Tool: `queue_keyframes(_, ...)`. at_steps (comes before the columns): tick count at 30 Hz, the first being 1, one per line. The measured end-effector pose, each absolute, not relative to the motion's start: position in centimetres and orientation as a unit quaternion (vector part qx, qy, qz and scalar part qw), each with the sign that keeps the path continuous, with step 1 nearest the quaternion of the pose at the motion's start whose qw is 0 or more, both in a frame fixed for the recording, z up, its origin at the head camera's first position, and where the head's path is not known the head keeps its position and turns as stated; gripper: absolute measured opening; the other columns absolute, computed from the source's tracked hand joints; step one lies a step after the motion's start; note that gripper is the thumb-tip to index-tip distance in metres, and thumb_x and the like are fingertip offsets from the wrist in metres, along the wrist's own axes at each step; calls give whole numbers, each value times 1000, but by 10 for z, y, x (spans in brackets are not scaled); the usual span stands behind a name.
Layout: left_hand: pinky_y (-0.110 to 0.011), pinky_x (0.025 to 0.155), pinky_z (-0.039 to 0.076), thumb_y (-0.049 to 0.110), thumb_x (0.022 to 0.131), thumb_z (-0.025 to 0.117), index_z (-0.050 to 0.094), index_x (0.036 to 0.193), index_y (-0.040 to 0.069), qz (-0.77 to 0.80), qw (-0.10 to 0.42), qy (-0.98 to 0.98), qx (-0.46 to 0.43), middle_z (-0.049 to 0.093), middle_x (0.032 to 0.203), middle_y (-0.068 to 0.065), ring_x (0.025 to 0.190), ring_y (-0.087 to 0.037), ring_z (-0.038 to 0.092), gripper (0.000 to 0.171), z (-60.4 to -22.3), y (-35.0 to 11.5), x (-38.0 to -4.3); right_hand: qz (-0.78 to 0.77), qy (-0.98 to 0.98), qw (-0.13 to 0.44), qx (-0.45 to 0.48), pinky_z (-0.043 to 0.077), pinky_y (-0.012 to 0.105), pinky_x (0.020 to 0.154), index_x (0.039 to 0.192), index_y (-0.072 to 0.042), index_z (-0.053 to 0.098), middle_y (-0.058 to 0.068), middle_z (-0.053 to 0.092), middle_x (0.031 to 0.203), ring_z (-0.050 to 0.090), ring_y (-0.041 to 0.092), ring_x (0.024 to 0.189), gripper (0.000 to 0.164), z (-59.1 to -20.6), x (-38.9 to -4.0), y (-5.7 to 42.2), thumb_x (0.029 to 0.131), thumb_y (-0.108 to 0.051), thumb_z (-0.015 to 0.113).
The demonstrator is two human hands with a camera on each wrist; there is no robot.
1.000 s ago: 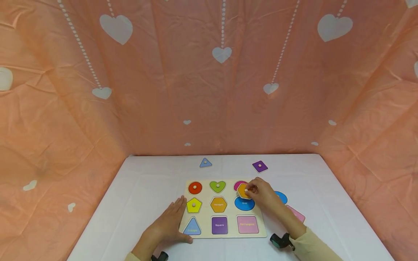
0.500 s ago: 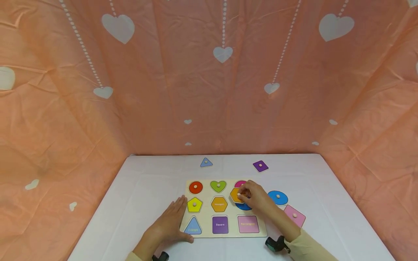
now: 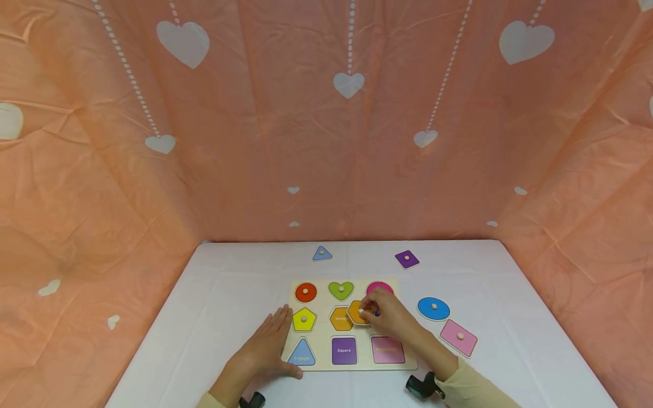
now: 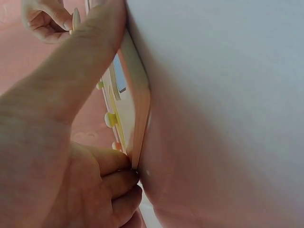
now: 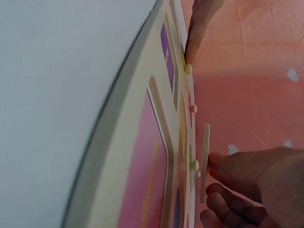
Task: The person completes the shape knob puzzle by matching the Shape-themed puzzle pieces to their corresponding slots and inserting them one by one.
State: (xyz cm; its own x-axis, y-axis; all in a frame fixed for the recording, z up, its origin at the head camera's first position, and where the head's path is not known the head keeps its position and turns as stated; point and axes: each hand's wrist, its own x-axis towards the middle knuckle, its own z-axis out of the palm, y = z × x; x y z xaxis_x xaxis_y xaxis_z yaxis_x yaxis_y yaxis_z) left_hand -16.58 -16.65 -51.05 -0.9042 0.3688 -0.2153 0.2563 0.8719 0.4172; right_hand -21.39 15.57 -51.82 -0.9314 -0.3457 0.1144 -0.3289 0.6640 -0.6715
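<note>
A cream wooden shape puzzle board (image 3: pixel 322 335) lies on the white table. With fingers straight along its left edge and thumb at the front left corner, my left hand (image 3: pixel 265 347) rests against the board. My right hand (image 3: pixel 391 317) pinches the small knob of an orange hexagon puzzle piece (image 3: pixel 354 313). That piece is above the board, partly over the right side of the orange hexagon recess (image 3: pixel 339 319). Edge-on in the right wrist view, the held piece (image 5: pixel 205 164) is apart from the board. The blue oval recess is hidden behind my right hand.
Right of the board lie a blue oval piece (image 3: pixel 433 309) and a pink rectangle piece (image 3: pixel 459 338). Behind it are a light blue triangle piece (image 3: pixel 322 254) and a purple square piece (image 3: pixel 407 259). Red circle (image 3: pixel 305 292), green heart (image 3: pixel 340 290) and yellow pentagon (image 3: pixel 304 320) pieces sit in the board.
My right hand has carried the hexagon piece left and toward me, from near the magenta shape to the hexagon recess. The left hand has stayed at the board's edge.
</note>
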Motion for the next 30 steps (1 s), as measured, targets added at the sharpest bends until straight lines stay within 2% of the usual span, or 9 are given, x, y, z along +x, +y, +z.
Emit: queue_keyframes(30, -55, 134, 17, 53, 65, 100, 30, 165, -7, 193, 147, 955, 170, 24, 175, -25, 164, -39, 20, 137, -513, -168, -167, -346, 909, 36, -229, 55, 22, 72, 93, -14, 76, -8, 58, 88, 56, 8, 80, 7, -527, -221, 123, 95, -13, 83)
